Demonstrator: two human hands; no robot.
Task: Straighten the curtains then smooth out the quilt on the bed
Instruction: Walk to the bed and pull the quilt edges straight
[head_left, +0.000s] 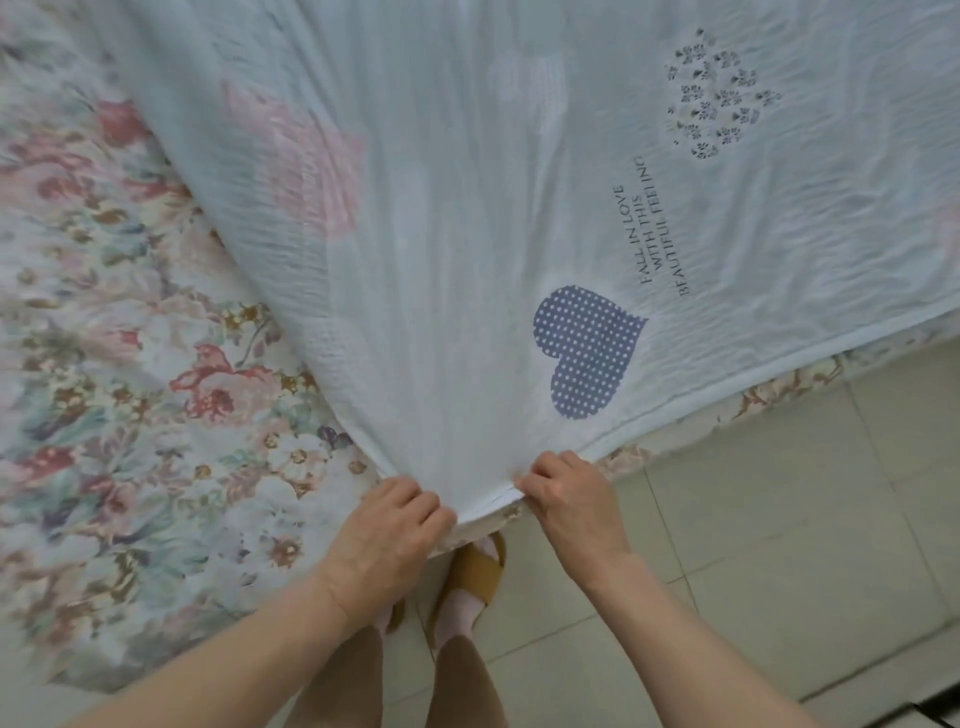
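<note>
The pale blue quilt (467, 218) is lying spread over the bed, its near corner reaching the bed's corner, where the person is standing. Taking that corner as the landmark: the left hand (395, 525) is closing on the quilt's edge just to the left of it, fingers curled and pinching the cloth, and the right hand (566, 499) is pinching the hem just to the right of it, thumb and fingers pressed together over the fold. Long creases are fanning away from the corner toward the far side of the bed, which suggests the cloth is being drawn taut. Just beyond the corner to the right, a dotted blue heart (584, 351) is showing on the quilt, with printed lettering (654, 234) farther off. To the left of the corner the flowered bedsheet (130, 364) is lying uncovered. Below the corner, the person's slippered feet (467, 582) are standing on the tiled floor (779, 545).

No curtains are in view, so that step cannot be judged. The quilt work appears to be under way: the right part is already lying fairly flat though rippled, while the left side is probably still needing to be pulled across and smoothed.
</note>
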